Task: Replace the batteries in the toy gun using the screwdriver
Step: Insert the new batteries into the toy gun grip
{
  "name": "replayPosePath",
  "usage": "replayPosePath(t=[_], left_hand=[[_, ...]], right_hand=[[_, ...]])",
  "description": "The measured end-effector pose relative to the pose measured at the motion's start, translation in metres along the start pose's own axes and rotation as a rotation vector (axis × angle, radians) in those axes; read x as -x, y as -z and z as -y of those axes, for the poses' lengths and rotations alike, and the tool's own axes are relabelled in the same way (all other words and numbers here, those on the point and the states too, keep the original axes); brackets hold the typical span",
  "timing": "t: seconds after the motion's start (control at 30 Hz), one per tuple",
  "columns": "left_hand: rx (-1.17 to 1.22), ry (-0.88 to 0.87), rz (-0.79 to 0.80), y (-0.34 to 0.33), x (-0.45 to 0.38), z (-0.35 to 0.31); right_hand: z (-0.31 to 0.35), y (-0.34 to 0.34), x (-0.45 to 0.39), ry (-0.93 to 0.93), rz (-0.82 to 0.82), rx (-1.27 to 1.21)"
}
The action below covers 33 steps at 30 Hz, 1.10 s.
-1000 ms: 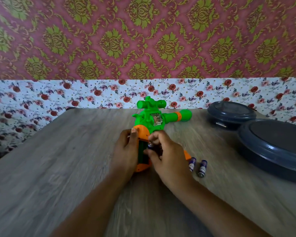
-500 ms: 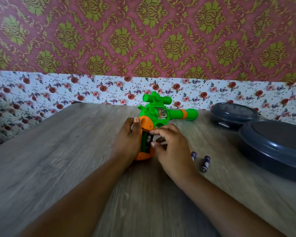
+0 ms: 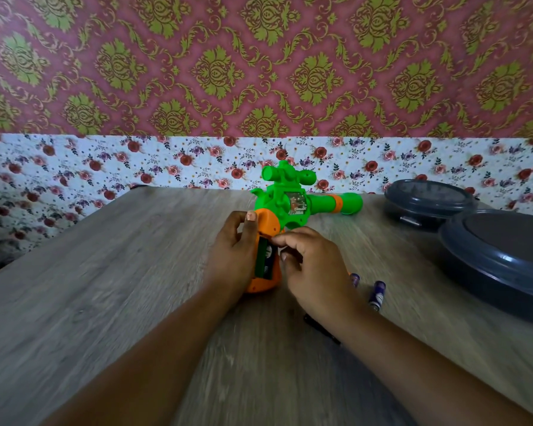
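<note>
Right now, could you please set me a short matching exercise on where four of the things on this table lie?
Things:
1. toy gun
2. loose batteries
3. dark round containers
4. left hand

Places:
A. at the table's right edge
B. gripping the orange handle
C. on the table beside the right hand
D. mid-table, barrel pointing right

Pairs: 1-D, 2-C, 3-A, 4-B
</note>
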<state>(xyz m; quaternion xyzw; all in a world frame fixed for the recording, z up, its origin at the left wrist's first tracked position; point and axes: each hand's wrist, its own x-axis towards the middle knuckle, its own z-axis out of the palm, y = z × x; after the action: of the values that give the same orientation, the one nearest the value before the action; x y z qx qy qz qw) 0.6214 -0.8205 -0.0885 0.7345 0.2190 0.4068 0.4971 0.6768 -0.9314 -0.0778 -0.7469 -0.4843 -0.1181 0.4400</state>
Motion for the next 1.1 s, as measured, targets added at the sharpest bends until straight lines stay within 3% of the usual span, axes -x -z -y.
replayPosePath(t=[0.6, 0.83, 1.1], left_hand=[[0.017, -0.006, 0.001, -0.001, 0.000, -0.001], [-0.031, -0.053, 0.022, -0.002, 0.001, -0.002], [0.015, 0.003, 0.045, -0.002, 0.002, -0.005]], right_hand=[[-0.002, 0.000, -0.004, -0.022, 0.012, 0.014], [0.000, -0.004, 0.005, -0.120, -0.083, -0.041], [0.001, -0.003, 0.006, -0.094, -0.105, -0.010]])
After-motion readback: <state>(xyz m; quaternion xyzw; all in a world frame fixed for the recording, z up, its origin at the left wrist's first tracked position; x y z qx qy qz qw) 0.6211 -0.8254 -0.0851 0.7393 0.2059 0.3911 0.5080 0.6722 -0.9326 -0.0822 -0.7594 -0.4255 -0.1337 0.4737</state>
